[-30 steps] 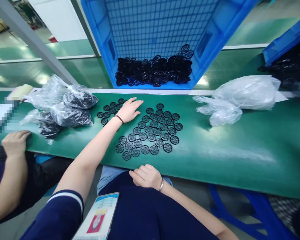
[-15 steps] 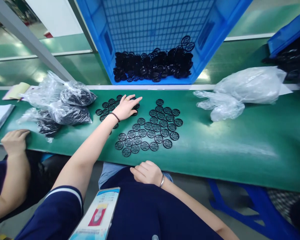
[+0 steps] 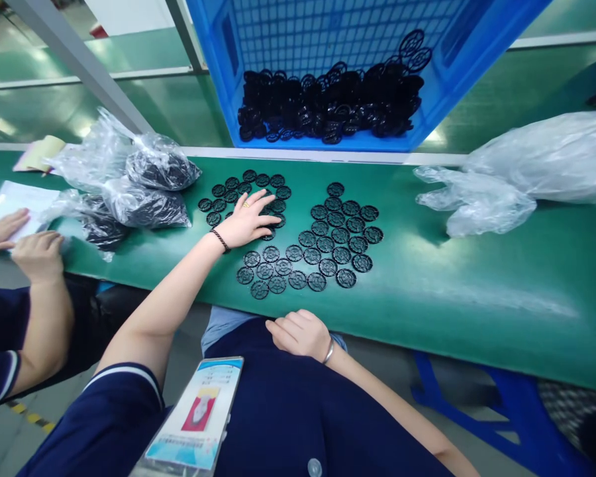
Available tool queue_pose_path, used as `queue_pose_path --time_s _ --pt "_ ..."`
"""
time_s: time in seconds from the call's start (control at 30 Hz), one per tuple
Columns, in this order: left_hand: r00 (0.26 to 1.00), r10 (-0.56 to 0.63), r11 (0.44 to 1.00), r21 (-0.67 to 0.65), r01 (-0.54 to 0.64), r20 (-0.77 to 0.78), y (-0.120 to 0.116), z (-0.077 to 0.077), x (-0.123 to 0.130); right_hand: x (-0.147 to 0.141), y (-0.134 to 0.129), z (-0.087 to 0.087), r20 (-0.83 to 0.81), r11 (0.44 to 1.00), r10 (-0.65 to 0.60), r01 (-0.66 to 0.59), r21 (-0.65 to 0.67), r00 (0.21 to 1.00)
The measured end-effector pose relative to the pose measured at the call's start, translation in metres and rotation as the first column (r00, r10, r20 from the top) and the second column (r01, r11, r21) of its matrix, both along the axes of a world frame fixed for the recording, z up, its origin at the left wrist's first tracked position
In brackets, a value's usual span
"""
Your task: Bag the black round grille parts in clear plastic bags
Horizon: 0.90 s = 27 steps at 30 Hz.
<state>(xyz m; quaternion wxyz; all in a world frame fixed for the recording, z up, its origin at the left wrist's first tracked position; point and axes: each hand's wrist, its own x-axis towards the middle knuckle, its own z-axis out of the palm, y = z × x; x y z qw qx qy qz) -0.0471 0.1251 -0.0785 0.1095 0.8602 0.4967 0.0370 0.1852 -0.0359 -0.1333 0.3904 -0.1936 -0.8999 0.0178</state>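
Round black spoked discs lie flat in two groups on the green table [image 3: 407, 291]. My left hand [image 3: 251, 218], with a ring and dark bracelet, rests palm down over the left group of discs [image 3: 218, 190], its fingers spread; it hides some of them. The right group of discs [image 3: 340, 236] spreads over the middle of the table, untouched. Below the table's front edge, my right hand [image 3: 300, 333], with a silver bracelet, lies against my body. Its fingers are curled together, and whether anything is inside is hidden.
A blue crate [image 3: 322, 155] holding piled black discs stands behind the table. Clear bags of dark parts [image 3: 151, 205] lie at the left, pale plastic bags [image 3: 541, 159] at the right. A co-worker's hands [image 3: 40, 255] are by white paper [image 3: 27, 199] at far left.
The view has shifted slightly. My left hand has moved nearer over the left group, uncovering discs at its back. The co-worker's second hand has come into view on the paper.
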Motion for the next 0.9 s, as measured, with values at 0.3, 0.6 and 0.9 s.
queue_pose_path --time_s 0.3,0.6,0.9 --pt "0.981 -0.137 0.991 0.022 0.135 0.135 -0.044 -0.002 -0.017 -0.001 -0.001 -0.001 0.039 1.000 -0.006 0.006 -0.016 0.999" --pt "0.986 0.032 0.980 0.191 -0.063 0.162 -0.056 -0.020 -0.031 -0.002 0.001 0.003 0.033 1.000 -0.012 0.013 -0.009 0.999" --pt "0.986 -0.097 0.971 0.231 0.064 0.137 -0.105 -0.012 -0.015 -0.003 0.000 0.004 0.059 0.999 -0.020 0.022 -0.032 0.998"
